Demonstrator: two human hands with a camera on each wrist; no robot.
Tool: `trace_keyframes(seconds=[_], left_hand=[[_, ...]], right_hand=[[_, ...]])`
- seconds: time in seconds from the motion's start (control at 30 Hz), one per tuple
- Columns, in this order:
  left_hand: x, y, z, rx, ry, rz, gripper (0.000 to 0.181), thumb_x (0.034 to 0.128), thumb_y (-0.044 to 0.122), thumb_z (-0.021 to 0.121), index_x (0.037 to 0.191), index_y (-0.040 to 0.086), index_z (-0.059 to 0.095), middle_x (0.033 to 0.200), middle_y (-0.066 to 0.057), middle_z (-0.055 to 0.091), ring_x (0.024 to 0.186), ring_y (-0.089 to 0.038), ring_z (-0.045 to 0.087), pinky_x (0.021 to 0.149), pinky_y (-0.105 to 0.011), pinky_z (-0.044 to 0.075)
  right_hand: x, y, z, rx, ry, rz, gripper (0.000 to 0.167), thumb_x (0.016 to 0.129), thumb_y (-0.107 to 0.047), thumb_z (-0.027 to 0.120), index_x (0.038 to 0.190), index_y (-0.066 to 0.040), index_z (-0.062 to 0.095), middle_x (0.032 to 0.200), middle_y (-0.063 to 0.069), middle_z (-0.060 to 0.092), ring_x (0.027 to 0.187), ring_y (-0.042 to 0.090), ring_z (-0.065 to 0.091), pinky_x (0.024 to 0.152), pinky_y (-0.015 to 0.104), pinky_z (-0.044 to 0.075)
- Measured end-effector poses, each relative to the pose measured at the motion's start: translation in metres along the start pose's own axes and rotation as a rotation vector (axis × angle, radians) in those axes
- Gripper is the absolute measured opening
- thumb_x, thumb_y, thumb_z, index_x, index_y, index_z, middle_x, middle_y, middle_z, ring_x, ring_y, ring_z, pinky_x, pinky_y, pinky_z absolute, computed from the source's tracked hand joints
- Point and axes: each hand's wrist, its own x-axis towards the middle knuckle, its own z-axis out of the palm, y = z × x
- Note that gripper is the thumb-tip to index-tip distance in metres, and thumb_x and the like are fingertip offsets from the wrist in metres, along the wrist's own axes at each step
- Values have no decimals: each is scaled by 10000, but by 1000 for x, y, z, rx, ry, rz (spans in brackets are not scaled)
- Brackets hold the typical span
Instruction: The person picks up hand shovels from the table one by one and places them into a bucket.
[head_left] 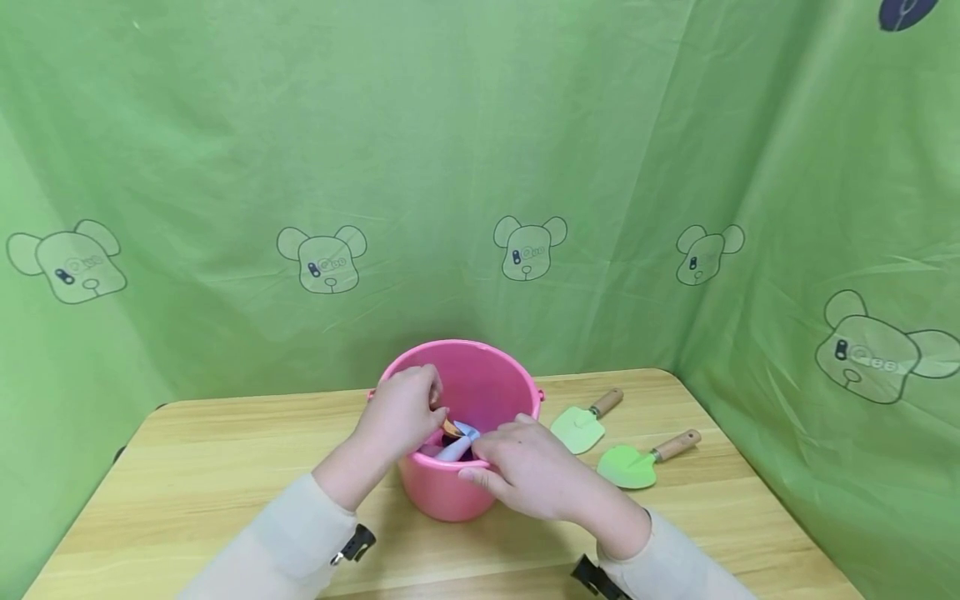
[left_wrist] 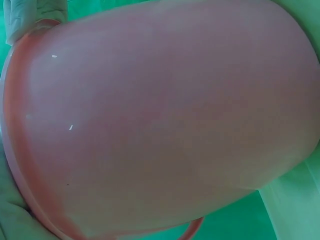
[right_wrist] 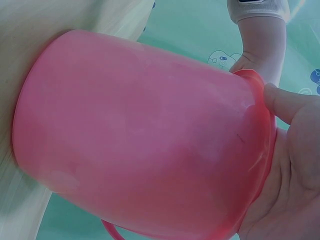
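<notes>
A pink bucket (head_left: 444, 492) stands upright on the table, its wall filling much of both wrist views. My left hand (head_left: 401, 408) reaches over its left side, thumb and curled fingers pinching an orange-brown item (head_left: 452, 428) inside. Beside that item lies a pale blue-grey object (head_left: 454, 450); lower contents are dark and hard to tell. My right hand (head_left: 536, 471) grips the near right rim, fingers inside and thumb outside; in the right wrist view the thumb (right_wrist: 290, 104) presses on the rim (right_wrist: 267, 130).
Right of the bucket, a light green square-bladed shovel (head_left: 577, 429) and a brighter green rounded shovel (head_left: 628, 467) lie on the wooden table (head_left: 225, 467), both with wooden handles. Green cloth (head_left: 450, 167) with bear-head prints hangs behind and at the sides.
</notes>
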Motion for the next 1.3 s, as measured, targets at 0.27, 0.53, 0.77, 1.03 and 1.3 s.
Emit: trace_keyframes(seconds=[0.27,0.53,0.77,1.03,1.3], left_hand=[[3,0,0,37,-95,-32,200,838,125,759,798,125,563,724,15,520,689,-153,509,642,-308,453],[5,2,0,89,-137,-3,184,821,89,711,699,142,584,647,33,526,636,-146,501,622,-300,444],[6,4,-1,129,-188,-12,217,753,48,697,633,158,554,566,44,480,532,-134,415,509,-270,368],[6,8,-2,149,-277,-45,302,715,17,702,608,165,461,531,45,351,489,-112,302,478,-261,297],[6,9,0,210,-315,-22,229,717,30,742,663,154,557,569,31,466,491,-121,414,480,-270,380]], right_hand=[[0,1,1,-4,8,-8,408,1024,-511,471,705,-258,447,648,-168,371,612,35,371,708,286,325],[-1,1,1,-11,25,-13,391,1015,-500,505,707,-265,450,646,-176,372,611,32,372,708,285,327],[-1,1,1,-23,31,-21,389,1016,-504,500,712,-266,450,651,-175,372,622,35,381,703,279,323],[0,2,2,-25,25,-24,394,1019,-500,495,710,-259,455,654,-172,378,624,40,389,707,283,331],[-1,2,4,-27,39,-31,391,1011,-500,515,707,-264,447,650,-173,370,616,35,380,703,277,328]])
